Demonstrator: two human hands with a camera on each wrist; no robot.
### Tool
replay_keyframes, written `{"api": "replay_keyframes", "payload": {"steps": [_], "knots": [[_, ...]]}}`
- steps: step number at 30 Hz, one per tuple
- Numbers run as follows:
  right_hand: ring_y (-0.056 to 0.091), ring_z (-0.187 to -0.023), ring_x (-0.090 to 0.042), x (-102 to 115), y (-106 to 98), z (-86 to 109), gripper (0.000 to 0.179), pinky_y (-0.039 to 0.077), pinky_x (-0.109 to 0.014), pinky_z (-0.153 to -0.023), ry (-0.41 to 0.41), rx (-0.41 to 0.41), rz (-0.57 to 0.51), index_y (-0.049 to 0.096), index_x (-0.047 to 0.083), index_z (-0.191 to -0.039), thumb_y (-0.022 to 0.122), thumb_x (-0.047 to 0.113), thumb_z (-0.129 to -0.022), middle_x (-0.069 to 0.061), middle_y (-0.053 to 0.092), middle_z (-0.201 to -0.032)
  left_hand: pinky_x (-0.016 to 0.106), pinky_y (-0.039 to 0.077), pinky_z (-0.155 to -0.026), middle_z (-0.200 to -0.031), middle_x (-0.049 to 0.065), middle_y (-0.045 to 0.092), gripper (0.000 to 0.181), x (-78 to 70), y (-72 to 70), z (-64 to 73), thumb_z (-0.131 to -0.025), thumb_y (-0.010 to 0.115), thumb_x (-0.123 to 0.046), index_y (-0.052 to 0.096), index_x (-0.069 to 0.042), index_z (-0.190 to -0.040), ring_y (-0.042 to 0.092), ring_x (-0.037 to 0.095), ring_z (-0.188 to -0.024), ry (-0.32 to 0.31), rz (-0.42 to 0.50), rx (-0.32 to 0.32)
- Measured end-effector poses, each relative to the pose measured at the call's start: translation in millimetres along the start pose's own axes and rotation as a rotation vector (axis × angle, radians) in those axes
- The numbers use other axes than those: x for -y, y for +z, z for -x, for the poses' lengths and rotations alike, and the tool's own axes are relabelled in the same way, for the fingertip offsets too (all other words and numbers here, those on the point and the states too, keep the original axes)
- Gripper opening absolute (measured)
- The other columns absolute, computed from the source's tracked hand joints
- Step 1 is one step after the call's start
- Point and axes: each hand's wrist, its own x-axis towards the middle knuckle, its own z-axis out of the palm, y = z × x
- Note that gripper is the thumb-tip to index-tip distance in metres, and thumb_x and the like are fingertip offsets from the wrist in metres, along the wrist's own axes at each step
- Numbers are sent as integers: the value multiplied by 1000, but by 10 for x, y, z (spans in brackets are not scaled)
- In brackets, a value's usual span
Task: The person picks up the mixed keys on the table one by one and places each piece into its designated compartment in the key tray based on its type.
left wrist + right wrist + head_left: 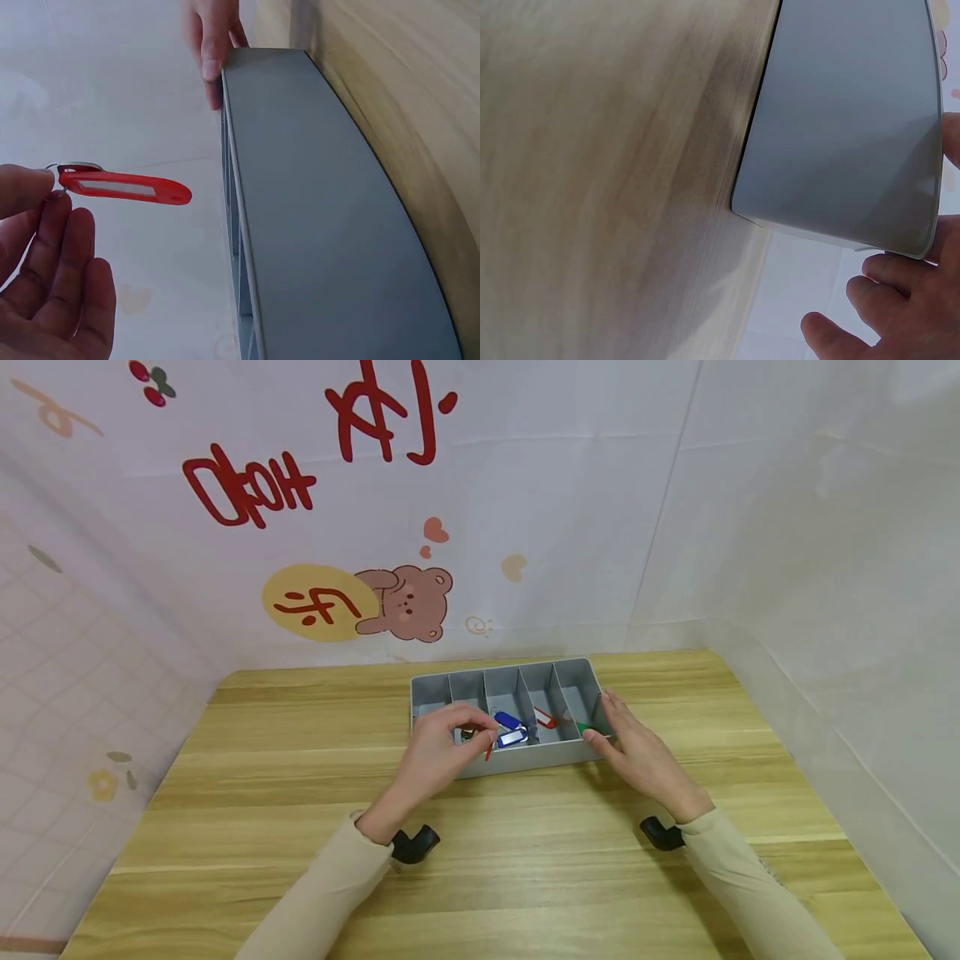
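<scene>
My left hand [442, 752] pinches a red key tag [124, 187] by its metal ring, between thumb and forefinger. It hangs over the front rim of a grey compartment box [517, 758] in the head view. My right hand [645, 760] rests on the box's front right corner, thumb at the front rim and fingers fairly straight along the right end. Blue key tags [512, 737] lie in the middle compartment. Right of them is another red key tag [545, 718]. A green piece [582, 727] shows in the rightmost compartment, partly behind the right thumb.
The box stands on a wood-grain table [525, 868] near its back edge. Behind it hangs a white printed sheet [570, 510] with a bear and red writing. Black curved pieces [416, 845] show at both wrists, beside the sleeves.
</scene>
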Motion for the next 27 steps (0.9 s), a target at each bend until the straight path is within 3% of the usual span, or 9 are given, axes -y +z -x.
{"api": "replay_keyframes", "payload": {"steps": [8, 18, 27], "knots": [[14, -157, -40, 15, 5, 8, 86, 22, -63, -120, 6, -4, -1, 16, -3, -163, 49, 53, -107, -21, 14, -171, 34, 56, -73, -92, -8, 73, 8, -81, 208, -155, -92, 77, -10, 82, -14, -97, 64, 7, -83, 37, 20, -9], [14, -157, -40, 21, -5, 16, 85, 23, -65, -119, 14, -11, -3, 17, -3, -163, 49, 53, -107, -21, 15, -170, 26, 56, -67, -95, -8, 72, 6, -139, 459, -340, -93, 77, -10, 81, -13, -97, 67, 7, -81, 26, 103, 24], [16, -156, -41, 19, 5, 16, 84, 24, -65, -118, 6, -14, 1, 17, -3, -163, 49, 52, -108, -22, 15, -170, 30, 56, -82, -97, -8, 71, 8, -65, 676, -450, -96, 74, -12, 80, -16, -100, 67, 8, -92, -1, 106, 39]]}}
